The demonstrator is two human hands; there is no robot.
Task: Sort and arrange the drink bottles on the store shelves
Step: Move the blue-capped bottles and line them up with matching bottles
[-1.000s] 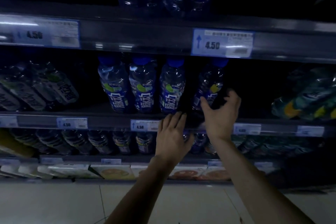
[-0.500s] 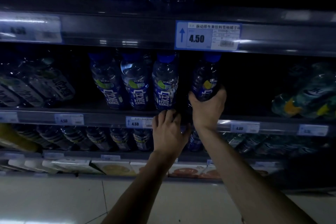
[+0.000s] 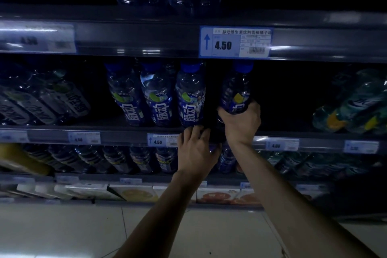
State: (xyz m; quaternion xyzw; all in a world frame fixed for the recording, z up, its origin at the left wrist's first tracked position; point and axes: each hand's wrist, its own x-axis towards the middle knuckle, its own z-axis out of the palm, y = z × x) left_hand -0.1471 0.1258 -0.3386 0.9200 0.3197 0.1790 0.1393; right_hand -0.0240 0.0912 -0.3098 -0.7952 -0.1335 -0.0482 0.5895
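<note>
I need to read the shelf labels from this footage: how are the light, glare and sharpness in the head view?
Head view: dim overall, the shelf recesses almost black; the 4.50 price tag reads clearly; the tag at far left is washed out by glare and blur; smaller lower tags are soft; wide-angle bending tilts the bottles towards the edges; the right hand gripping the yellow-marked bottle is visible but dark.

Glossy clear plastic bottles (blue film labels), matt grey shelf edge

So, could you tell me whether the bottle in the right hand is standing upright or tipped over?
Upright: the bottle has its blue cap on top, and the right hand grips its base.
</note>
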